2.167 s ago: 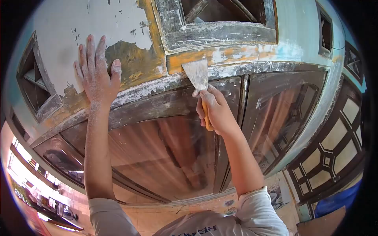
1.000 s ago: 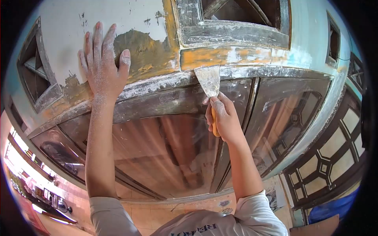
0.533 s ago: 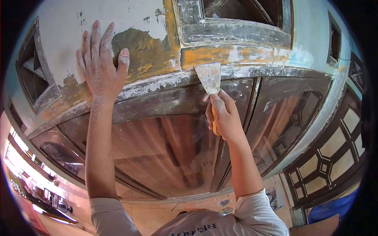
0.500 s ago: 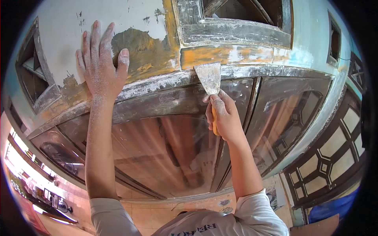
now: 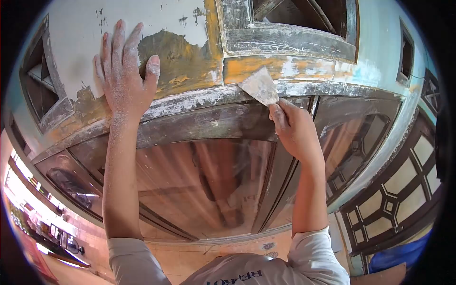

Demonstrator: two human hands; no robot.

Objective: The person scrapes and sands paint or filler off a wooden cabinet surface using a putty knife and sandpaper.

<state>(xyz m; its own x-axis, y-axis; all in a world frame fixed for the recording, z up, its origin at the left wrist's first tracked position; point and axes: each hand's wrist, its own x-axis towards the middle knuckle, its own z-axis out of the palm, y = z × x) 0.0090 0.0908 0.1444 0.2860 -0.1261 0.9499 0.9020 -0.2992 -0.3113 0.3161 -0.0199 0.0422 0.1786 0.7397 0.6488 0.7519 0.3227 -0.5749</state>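
Observation:
My left hand [image 5: 126, 76], dusted white, lies flat with fingers spread on the wall [image 5: 78, 45], beside a patch of bare, scraped surface [image 5: 171, 54]. In my right hand [image 5: 294, 124] is a putty knife [image 5: 260, 86], gripped by its handle, which the fingers mostly hide. The wide, stained blade tilts up to the left. Its edge overlaps the border between an orange, partly scraped strip [image 5: 285, 68] and the white-flecked wooden frame [image 5: 194, 98] below it.
Under the frame are glazed wooden panels [image 5: 194, 180] with reflections. Above sits a vent opening [image 5: 304, 16] with crossed slats. A dark lattice door [image 5: 389, 194] stands at right, with blue material [image 5: 399, 254] near its foot. Tiled floor [image 5: 178, 261] shows below.
My right hand has moved right and slightly up, and the putty knife has turned so its blade leans left. My left hand stays on the wall.

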